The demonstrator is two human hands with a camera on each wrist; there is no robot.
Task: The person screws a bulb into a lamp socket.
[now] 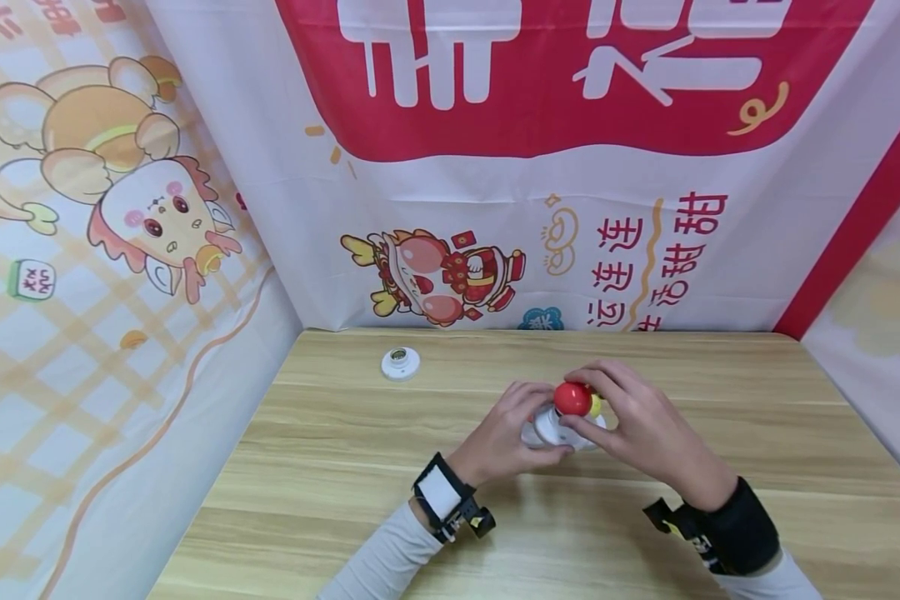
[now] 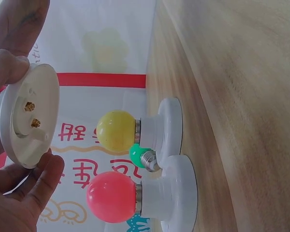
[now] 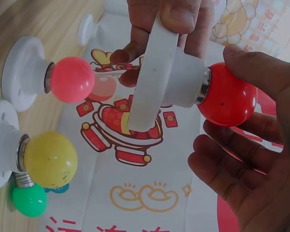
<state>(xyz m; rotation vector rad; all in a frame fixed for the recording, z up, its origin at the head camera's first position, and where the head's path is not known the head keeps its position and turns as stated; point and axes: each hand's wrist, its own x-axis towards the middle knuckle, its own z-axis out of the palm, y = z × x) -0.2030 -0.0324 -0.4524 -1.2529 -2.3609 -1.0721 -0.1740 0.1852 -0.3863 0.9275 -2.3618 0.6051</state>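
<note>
right wrist view shows the relation that likely matters most: the red bulb (image 3: 228,96) and the white socket base (image 3: 152,82) share one long axis, running roughly across that picture, with a strip of metal collar (image 3: 203,85) between them. any twist would probably need to follow that line. the right hand (image 1: 645,425) is nearer the bulb, its thumb and fingers pinching the round end; the left hand (image 1: 506,433) grips the base by its rim. both pieces are held above the table (image 1: 270,500). whether the bulb is screwed fully home cannot be told.

left wrist view alone shows the base's underside, with two brass-coloured screws (image 2: 30,106). both wrist views show a green bulb (image 2: 137,154) near the mounted yellow bulb (image 2: 117,131) and pink bulb (image 2: 111,197); the head view does not show the green one.
</note>
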